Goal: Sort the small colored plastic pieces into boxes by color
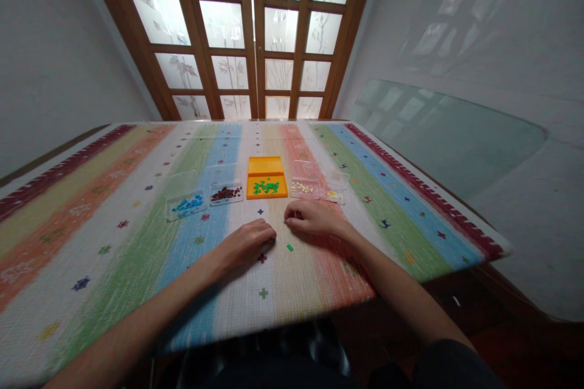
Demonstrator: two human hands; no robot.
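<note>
My left hand rests low over the striped cloth, its fingers closed and pointing down. At its fingertips a small blue piece shows in part. My right hand is curled with thumb and fingers together; whatever may be between them is too small to make out. A single green piece lies on the cloth just below and between the hands. Beyond them stands an open orange box with many small green pieces in its near half.
Left of the orange box are clear trays holding blue pieces and dark brown pieces. To its right, clear trays hold cream pieces and yellow-and-white pieces. The tablecloth covers the table; glazed wooden doors stand behind.
</note>
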